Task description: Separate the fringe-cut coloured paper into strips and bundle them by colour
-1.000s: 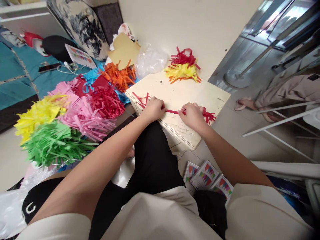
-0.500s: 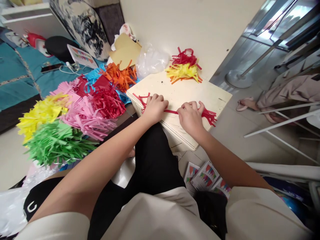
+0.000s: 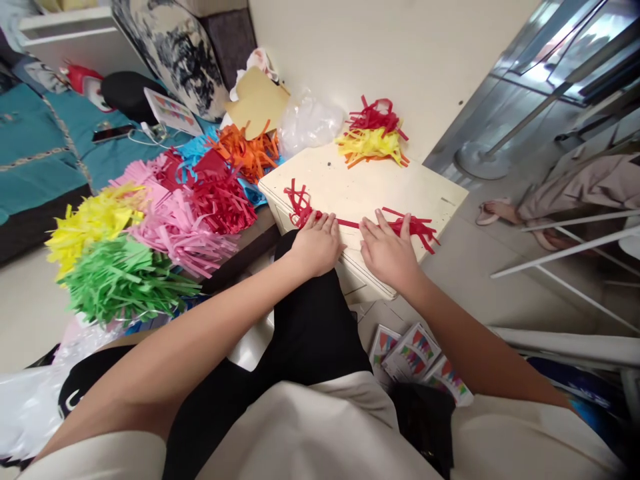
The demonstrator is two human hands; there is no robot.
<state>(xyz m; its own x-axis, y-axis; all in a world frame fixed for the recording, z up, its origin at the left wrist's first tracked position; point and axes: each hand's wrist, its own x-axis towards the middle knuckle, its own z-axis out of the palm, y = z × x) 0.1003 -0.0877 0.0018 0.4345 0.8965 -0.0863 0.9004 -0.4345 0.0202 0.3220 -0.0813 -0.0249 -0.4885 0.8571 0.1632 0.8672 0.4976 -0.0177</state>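
Observation:
A red paper tassel (image 3: 349,223) lies across a cream stool-like surface (image 3: 370,185), its middle twisted into a thin strand and both fringed ends fanned out. My left hand (image 3: 319,245) rests flat on its left part, fingers stretched forward. Over the right part lies my right hand (image 3: 389,252), palm down with the fingers extended and slightly spread. Between the two hands the bare twisted strand shows. Farther back on the same surface sit a yellow tassel (image 3: 371,143) and a dark red one (image 3: 375,116).
At left are piles of green fringe (image 3: 127,280), pink fringe (image 3: 183,230), yellow fringe (image 3: 93,223) and orange fringe (image 3: 247,152). A clear plastic bag (image 3: 310,123) lies behind the surface. Printed packets (image 3: 413,353) are on the floor. Another person's leg (image 3: 560,193) is at right.
My hands have gone from curled grips on the tassel to lying flat with fingers extended. The left one has shifted nearer me, and more of the left fringe now shows.

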